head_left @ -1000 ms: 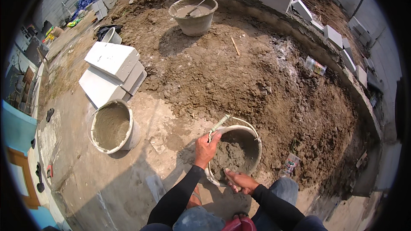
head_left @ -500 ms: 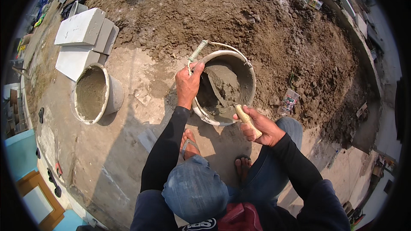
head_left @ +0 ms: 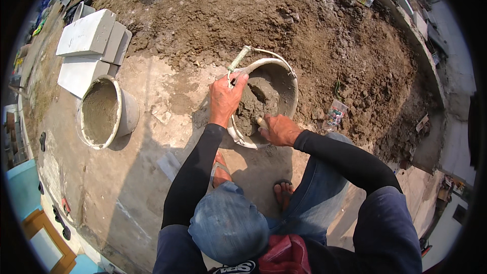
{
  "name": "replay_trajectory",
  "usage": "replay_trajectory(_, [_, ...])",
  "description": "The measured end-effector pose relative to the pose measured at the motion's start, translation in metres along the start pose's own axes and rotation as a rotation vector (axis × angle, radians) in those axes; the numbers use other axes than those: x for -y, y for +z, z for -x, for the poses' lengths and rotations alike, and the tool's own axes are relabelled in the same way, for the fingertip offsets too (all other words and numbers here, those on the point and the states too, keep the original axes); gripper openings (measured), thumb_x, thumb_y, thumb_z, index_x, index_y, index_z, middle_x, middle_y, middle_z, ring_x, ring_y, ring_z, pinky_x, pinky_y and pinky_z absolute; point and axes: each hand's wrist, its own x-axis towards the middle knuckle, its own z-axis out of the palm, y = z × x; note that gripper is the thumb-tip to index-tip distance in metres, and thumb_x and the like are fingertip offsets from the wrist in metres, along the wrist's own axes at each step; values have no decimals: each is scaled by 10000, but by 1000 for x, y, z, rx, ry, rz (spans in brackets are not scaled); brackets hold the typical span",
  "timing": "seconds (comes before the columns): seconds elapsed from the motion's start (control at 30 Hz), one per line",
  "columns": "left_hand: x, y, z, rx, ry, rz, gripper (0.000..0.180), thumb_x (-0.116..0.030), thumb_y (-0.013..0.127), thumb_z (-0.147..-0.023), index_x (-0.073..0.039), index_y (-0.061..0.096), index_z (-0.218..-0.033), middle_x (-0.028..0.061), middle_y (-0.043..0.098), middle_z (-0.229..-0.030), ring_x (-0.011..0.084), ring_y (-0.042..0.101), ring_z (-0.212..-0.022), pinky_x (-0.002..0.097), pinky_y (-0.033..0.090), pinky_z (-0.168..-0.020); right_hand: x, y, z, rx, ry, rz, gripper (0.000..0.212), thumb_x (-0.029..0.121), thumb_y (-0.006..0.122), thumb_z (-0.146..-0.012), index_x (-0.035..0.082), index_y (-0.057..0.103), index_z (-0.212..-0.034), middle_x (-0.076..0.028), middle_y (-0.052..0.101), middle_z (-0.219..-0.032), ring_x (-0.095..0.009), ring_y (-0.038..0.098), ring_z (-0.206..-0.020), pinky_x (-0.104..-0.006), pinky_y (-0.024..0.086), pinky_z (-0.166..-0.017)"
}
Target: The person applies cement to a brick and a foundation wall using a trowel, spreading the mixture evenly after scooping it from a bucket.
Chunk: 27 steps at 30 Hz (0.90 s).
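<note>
A white bucket [head_left: 289, 78] of grey mortar [head_left: 256, 102] lies tilted on the concrete, right in front of me. My left hand [head_left: 223, 99] grips its near rim beside the wire handle with a pale grip [head_left: 239, 59]. My right hand [head_left: 279, 129] is closed around a wooden tool handle [head_left: 262, 122] that goes down into the mortar; the tool's blade is hidden. Both forearms wear black sleeves. My feet in sandals [head_left: 219, 170] stand just below the bucket.
A second white bucket [head_left: 104, 114] with grey residue stands to the left. Pale blocks [head_left: 89, 45] are stacked behind it. Loose brown earth [head_left: 314, 25] fills the ground beyond. A plastic wrapper [head_left: 336, 113] lies right of the bucket. A low wall [head_left: 406, 5] curves at the upper right.
The view has dropped closer over the bucket. My right hand has gone from the bucket's edge into the mortar with the tool. My left hand keeps its grip on the rim.
</note>
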Motion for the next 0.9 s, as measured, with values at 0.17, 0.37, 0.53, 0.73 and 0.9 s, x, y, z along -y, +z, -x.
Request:
replay_trajectory(0.17, [-7, -15, -5, -14, -39, 7, 355, -348, 718, -941, -4, 762, -1018, 12, 510, -575, 99, 427, -549, 329, 388, -526, 22, -35, 57, -31, -123, 227, 358, 304, 644, -914, 8, 552, -1095, -196, 675, -710, -377, 694, -674, -494, 547, -599])
replay_trajectory(0.37, [-5, -17, -16, 3, -117, -7, 366, -338, 715, -945, 19, 745, -1019, 31, 554, -605, 98, 471, -583, 320, 414, -561, -24, -102, 39, -361, -8, 376, 292, 273, 653, -901, 24, 574, -1031, -154, 657, -674, -339, 682, -635, -456, 539, -565])
replay_trajectory(0.53, [-6, 27, -8, 22, 64, 76, 328, -286, 719, -932, 23, 749, -1040, 182, 721, -781, 223, 666, -705, 387, 509, -699, -10, -26, -7, -174, 68, 79, 265, 196, 420, -988, -16, 577, -1013, -251, 695, -815, -447, 693, -779, -551, 547, -714])
replay_trajectory(0.73, [8, -8, -14, -43, -30, 35, 373, -281, 674, -968, 82, 719, -1040, 184, 709, -806, 247, 631, -735, 407, 483, -712, 11, -87, 40, -260, -191, 245, 202, 159, 498, -943, -13, 599, -973, -178, 672, -719, -349, 707, -718, -479, 534, -590])
replay_trajectory(0.9, [2, 0, -15, 2, 36, 50, 373, -279, 668, -976, 89, 712, -1012, 201, 713, -821, 263, 634, -733, 417, 486, -714, -61, -94, -10, -298, -96, 565, 236, 180, 558, -905, -30, 650, -960, -129, 695, -733, -305, 715, -689, -434, 537, -560])
